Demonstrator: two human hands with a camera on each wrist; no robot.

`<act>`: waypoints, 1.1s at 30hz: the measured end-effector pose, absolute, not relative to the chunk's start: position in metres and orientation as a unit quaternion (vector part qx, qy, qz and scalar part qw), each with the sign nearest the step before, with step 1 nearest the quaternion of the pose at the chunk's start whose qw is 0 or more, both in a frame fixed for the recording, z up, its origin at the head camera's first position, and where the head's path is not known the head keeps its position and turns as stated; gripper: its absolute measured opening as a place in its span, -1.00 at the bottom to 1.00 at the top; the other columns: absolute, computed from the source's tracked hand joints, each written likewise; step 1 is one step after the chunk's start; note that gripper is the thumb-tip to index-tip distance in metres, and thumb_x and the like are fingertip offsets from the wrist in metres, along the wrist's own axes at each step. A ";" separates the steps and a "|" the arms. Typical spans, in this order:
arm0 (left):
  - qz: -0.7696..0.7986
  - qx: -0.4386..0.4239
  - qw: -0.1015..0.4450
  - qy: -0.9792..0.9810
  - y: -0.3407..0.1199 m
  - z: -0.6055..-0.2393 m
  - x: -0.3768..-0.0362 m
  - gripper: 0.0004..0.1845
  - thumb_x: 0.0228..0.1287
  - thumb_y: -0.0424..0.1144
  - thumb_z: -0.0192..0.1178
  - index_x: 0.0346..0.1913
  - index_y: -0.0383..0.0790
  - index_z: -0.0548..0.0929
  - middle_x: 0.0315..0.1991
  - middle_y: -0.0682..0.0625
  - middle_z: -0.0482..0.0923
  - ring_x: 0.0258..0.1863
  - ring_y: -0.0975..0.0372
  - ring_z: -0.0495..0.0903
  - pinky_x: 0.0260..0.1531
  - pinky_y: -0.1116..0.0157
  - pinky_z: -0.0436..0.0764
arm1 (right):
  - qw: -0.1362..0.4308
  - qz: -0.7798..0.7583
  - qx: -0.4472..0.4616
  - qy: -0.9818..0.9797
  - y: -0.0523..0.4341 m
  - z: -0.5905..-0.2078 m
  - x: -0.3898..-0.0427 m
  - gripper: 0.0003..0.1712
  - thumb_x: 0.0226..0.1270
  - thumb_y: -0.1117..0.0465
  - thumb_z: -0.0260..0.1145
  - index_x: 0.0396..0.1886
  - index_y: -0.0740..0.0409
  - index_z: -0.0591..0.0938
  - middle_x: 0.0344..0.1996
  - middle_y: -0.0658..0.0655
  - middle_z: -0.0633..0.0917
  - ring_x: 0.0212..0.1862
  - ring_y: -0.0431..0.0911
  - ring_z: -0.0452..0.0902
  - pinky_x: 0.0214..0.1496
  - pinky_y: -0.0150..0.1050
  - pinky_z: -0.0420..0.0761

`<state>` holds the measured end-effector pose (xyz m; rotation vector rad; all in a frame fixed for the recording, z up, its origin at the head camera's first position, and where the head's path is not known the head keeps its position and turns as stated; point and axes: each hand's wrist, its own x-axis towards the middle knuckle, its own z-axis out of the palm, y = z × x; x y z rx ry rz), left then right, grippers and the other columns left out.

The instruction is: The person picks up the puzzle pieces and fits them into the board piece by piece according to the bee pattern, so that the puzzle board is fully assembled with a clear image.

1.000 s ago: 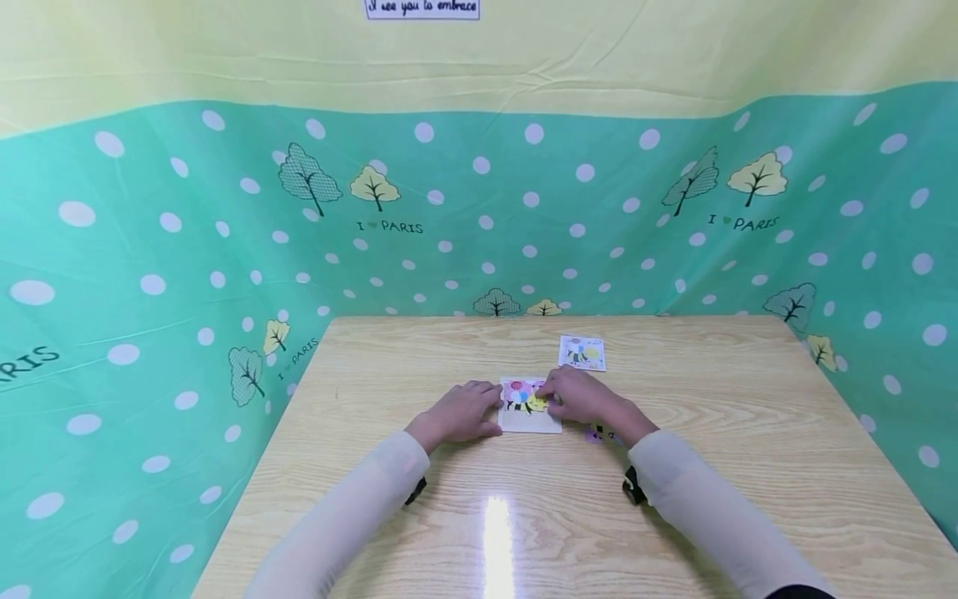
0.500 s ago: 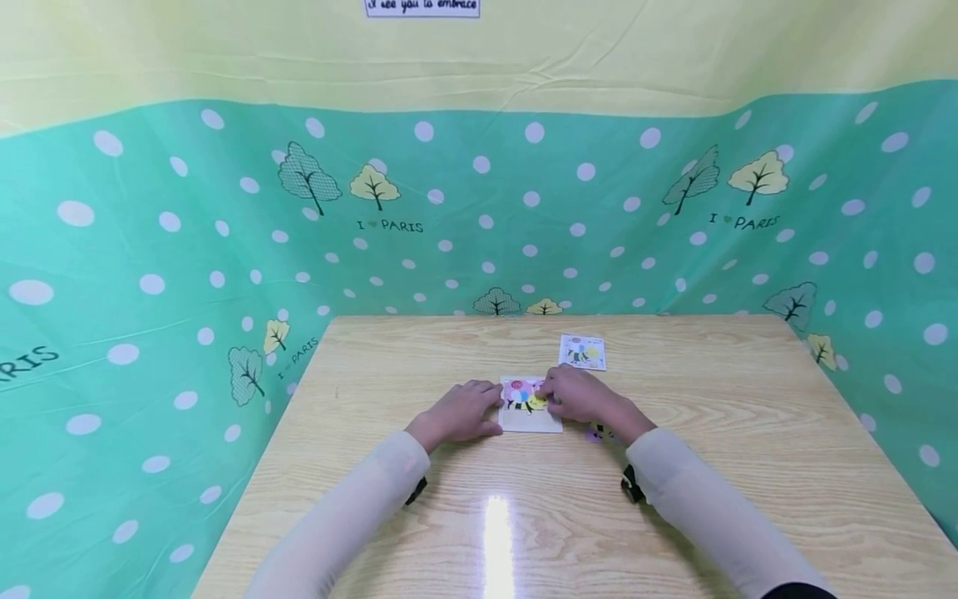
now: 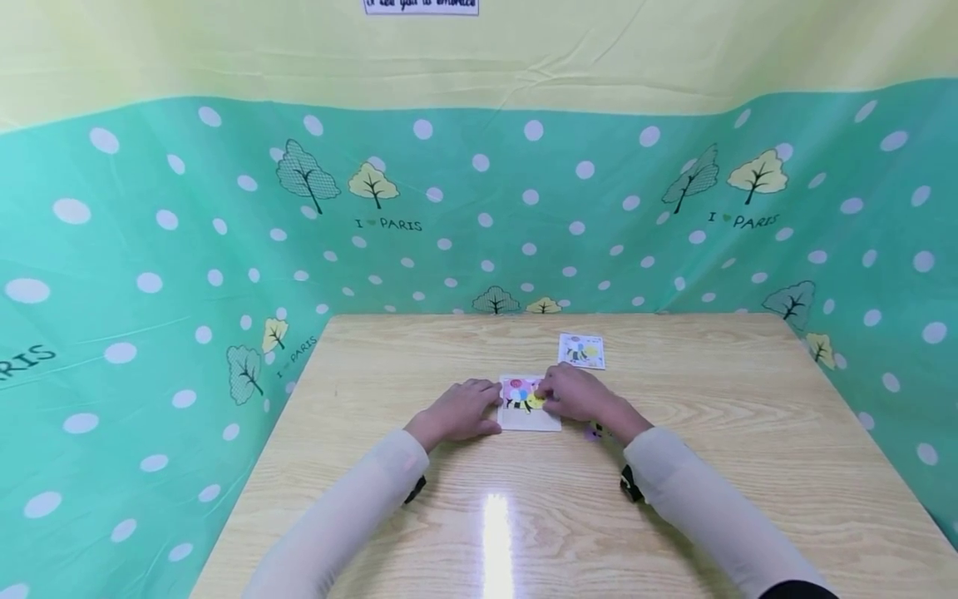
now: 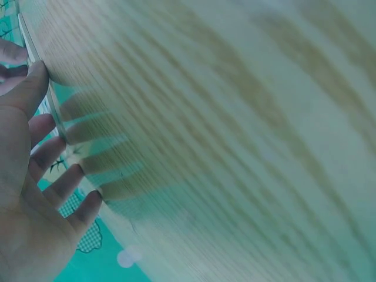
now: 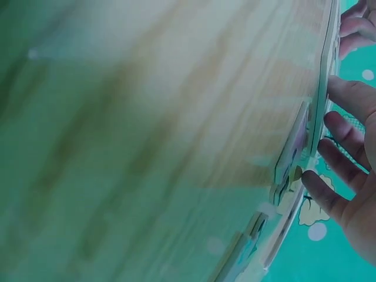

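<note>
A small white puzzle tray (image 3: 530, 423) lies on the table, its upper part filled with pink, blue and yellow pieces that make part of a bee picture. My left hand (image 3: 466, 410) rests at the tray's left edge, thumb and spread fingers (image 4: 61, 185) extended, fingertips down at the table. My right hand (image 3: 576, 394) reaches over the tray's right side, fingertips pressing at the yellow puzzle piece (image 3: 533, 403). In the right wrist view its thumb (image 5: 351, 94) touches the tray's edge and the other fingers are loosely extended. The pressing fingertip is hidden there.
Loose puzzle pieces (image 3: 594, 433) lie under the right wrist, partly hidden by it. A square card with a bee picture (image 3: 581, 352) lies behind the right hand. The wooden table (image 3: 389, 349) ends at a green dotted curtain (image 3: 449, 274) at the back and sides.
The right hand's fingertips shift very slightly on the yellow piece, and the right forearm edges a little left. The left hand and the tray stay in place.
</note>
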<state>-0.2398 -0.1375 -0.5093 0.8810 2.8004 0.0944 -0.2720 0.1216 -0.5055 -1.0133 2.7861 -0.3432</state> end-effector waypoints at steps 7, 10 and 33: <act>0.032 0.302 0.097 0.948 -0.138 -0.513 -0.239 -0.27 0.36 0.26 0.20 0.44 -0.08 0.45 0.50 -0.08 0.37 0.49 0.03 0.36 0.44 -0.03 0.44 | 0.079 -0.121 -0.324 0.935 0.119 -0.507 -0.271 -0.73 0.30 0.09 0.46 -0.03 0.00 0.78 -0.19 -0.04 0.70 -0.12 -0.15 0.55 0.09 -0.16 0.64; 0.035 0.302 0.099 0.947 -0.138 -0.513 -0.239 -0.26 0.37 0.26 0.20 0.46 -0.08 0.44 0.50 -0.08 0.36 0.49 0.02 0.35 0.45 -0.04 0.42 | 0.078 -0.131 -0.330 0.932 0.121 -0.505 -0.269 -0.73 0.31 0.09 0.44 -0.02 -0.01 0.78 -0.18 -0.05 0.71 -0.12 -0.17 0.55 0.10 -0.15 0.64; 0.042 0.300 0.105 0.947 -0.139 -0.509 -0.239 -0.26 0.38 0.23 0.21 0.48 -0.09 0.41 0.52 -0.07 0.34 0.51 0.02 0.32 0.48 -0.04 0.38 | 0.074 -0.149 -0.334 0.928 0.163 -0.488 -0.258 -0.68 0.35 0.11 0.41 0.07 0.04 0.75 -0.03 0.00 0.78 0.10 -0.02 0.63 0.29 0.01 0.61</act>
